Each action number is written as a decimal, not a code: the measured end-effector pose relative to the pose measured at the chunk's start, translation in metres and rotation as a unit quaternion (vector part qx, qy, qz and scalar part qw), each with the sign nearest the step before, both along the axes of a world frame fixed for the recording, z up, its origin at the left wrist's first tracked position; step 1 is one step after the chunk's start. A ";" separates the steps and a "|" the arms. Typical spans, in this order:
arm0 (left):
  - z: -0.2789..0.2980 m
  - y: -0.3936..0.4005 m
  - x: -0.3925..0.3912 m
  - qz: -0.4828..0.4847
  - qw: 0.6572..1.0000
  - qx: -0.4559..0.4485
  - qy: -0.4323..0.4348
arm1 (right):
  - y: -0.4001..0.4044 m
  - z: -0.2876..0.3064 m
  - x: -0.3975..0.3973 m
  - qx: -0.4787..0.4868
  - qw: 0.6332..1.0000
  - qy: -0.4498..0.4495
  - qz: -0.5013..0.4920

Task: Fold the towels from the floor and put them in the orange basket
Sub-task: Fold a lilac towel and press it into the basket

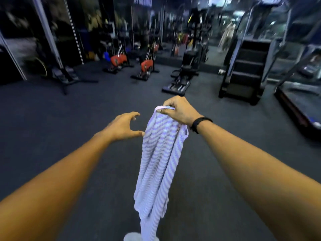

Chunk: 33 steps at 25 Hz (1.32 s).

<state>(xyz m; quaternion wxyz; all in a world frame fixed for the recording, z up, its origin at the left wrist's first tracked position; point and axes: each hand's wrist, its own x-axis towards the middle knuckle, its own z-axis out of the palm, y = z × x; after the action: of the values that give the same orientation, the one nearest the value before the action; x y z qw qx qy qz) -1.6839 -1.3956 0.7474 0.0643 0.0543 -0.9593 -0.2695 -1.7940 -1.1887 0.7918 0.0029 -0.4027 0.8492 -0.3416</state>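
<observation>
1. Right hand (pixel 180 110), wristband on the wrist: fingers and thumb curled round the top edge of the striped towel (pixel 159 162), pinching it at one bunched corner and holding it up in the air.
2. Left hand (pixel 124 126): spread wide, fingers and thumb apart in a reaching claw, holding nothing, thumb tip just beside the towel's upper left edge, contact not certain.
3. Towel: hanging full length from the right hand, gathered in loose vertical folds, lower end out of sight at the bottom edge of the view, in front of a pale shape (pixel 132 237) too cut off to identify.
4. Step in hand, as a judgement: opening out a lifted towel ahead of the first fold. No fold made yet.
5. Next move, likely: catching a second top corner with the left hand, then pulling both apart to flatten the cloth.
6. Orange basket: not in view.
7. Surface: dark floor (pixel 52 119), carpet or rubber matting.
8. Room: a dim gym, with orange exercise bikes (pixel 146 66) toward the far side, a stair climber (pixel 246 66) and a treadmill (pixel 298 100) along the right edge.
</observation>
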 end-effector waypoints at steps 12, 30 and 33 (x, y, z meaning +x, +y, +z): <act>0.222 0.109 -0.006 -0.135 0.984 -0.027 0.111 | 0.168 0.226 0.048 0.058 0.957 0.184 -0.215; 0.205 0.389 0.108 -0.563 0.820 0.026 0.099 | 0.378 0.194 0.389 0.191 0.706 0.101 -0.675; 0.201 0.445 0.163 -0.622 0.777 0.045 0.088 | 0.408 0.193 0.473 0.199 0.651 0.081 -0.728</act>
<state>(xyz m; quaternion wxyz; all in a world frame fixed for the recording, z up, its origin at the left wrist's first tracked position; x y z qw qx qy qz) -1.5210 -0.9507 0.9480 -0.0358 -0.5754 -0.7610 -0.2976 -1.3210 -0.7812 0.9844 -0.2354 0.3292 0.9142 -0.0229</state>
